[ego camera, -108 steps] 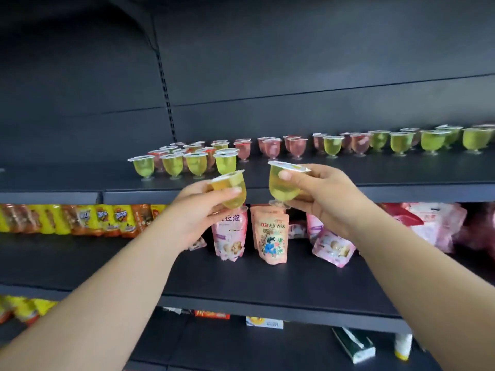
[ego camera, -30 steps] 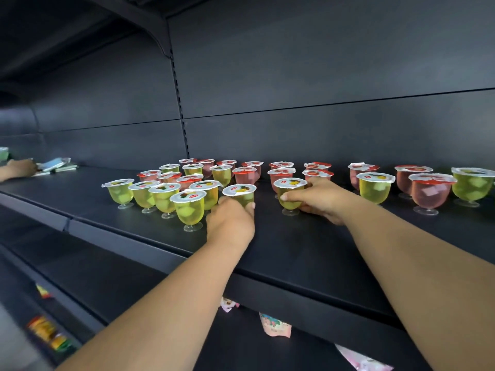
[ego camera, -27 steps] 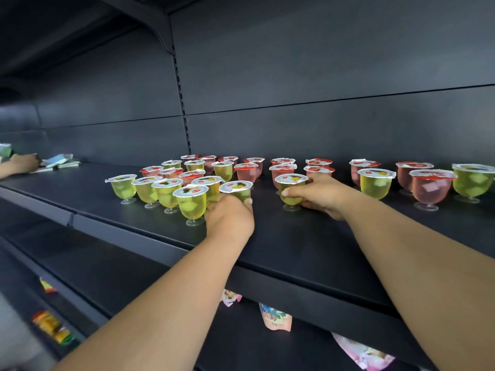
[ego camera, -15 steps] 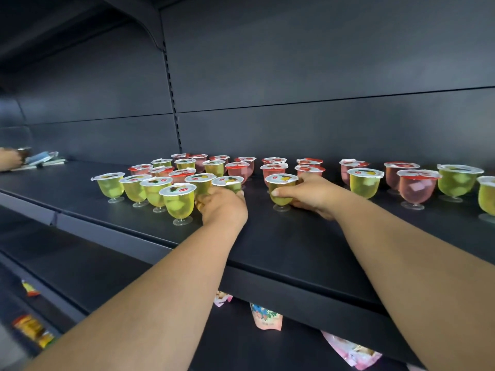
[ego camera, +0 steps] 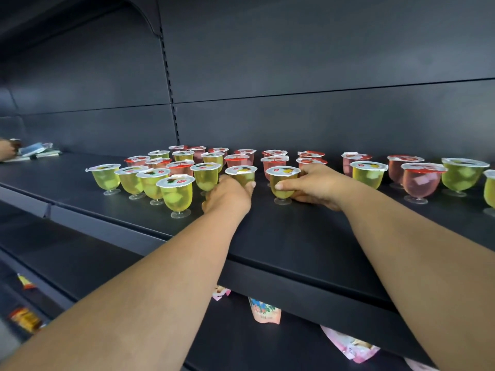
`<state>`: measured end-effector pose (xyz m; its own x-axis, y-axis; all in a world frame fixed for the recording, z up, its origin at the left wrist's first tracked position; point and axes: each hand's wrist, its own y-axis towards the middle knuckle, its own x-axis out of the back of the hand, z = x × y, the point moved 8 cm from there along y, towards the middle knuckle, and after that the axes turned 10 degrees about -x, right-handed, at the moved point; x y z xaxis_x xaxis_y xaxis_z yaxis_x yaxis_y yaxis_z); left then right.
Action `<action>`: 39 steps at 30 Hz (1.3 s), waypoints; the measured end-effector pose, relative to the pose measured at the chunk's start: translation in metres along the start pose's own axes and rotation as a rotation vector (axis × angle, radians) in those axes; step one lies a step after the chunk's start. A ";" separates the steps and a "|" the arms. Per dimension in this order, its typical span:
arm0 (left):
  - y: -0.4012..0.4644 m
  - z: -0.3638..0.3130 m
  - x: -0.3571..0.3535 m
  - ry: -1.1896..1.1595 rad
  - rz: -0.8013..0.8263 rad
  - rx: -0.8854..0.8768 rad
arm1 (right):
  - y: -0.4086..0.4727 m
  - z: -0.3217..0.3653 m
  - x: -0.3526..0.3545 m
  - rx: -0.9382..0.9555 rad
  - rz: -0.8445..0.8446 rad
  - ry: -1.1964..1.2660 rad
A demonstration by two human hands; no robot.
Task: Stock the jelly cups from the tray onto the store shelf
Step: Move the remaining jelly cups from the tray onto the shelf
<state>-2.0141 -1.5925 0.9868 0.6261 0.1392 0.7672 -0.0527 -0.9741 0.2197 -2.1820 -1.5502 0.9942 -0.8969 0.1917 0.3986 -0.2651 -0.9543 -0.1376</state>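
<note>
1. Hands have come down onto the store shelf (ego camera: 294,236): seconds ago both held yellow jelly cups in the air in front of it; now both cups stand on their clear feet on the dark surface.
2. That puts this pair at the point of release, by my reckoning, joining the rows of yellow and pink jelly cups (ego camera: 176,192) already stocked behind and to either side.
3. The left hand (ego camera: 229,195) is curled round the left yellow cup (ego camera: 241,174), fingers wrapped over its bowl, and has not let go.
4. The right hand (ego camera: 313,183) grasps the right yellow cup (ego camera: 282,180) from the side, thumb across the front, fingers behind.
5. Both cups sit upright, near each other, just in front of the pink row.
6. The tray is out of view.
7. Snack pouches (ego camera: 263,311) hang below the shelf.
</note>
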 end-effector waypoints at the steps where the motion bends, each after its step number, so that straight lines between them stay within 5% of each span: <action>1: 0.001 -0.001 -0.001 -0.010 0.005 -0.004 | -0.001 0.000 0.001 -0.007 -0.001 -0.008; 13: 0.008 -0.009 -0.005 0.017 -0.012 -0.053 | -0.006 -0.001 0.001 -0.044 -0.005 -0.054; 20: 0.006 -0.023 -0.012 -0.004 0.073 -0.219 | -0.018 -0.005 0.019 -0.079 -0.195 -0.125; 30: 0.010 -0.018 -0.010 0.045 0.006 -0.180 | -0.028 -0.010 0.013 -0.110 -0.306 -0.072; 39: 0.005 -0.022 -0.018 -0.139 0.140 -0.196 | -0.046 -0.009 0.011 -0.148 -0.608 -0.100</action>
<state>-2.0423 -1.5961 0.9873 0.7017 -0.0337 0.7116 -0.2874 -0.9273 0.2396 -2.1832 -1.5022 0.9968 -0.5354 0.6602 0.5267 -0.7691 -0.6389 0.0191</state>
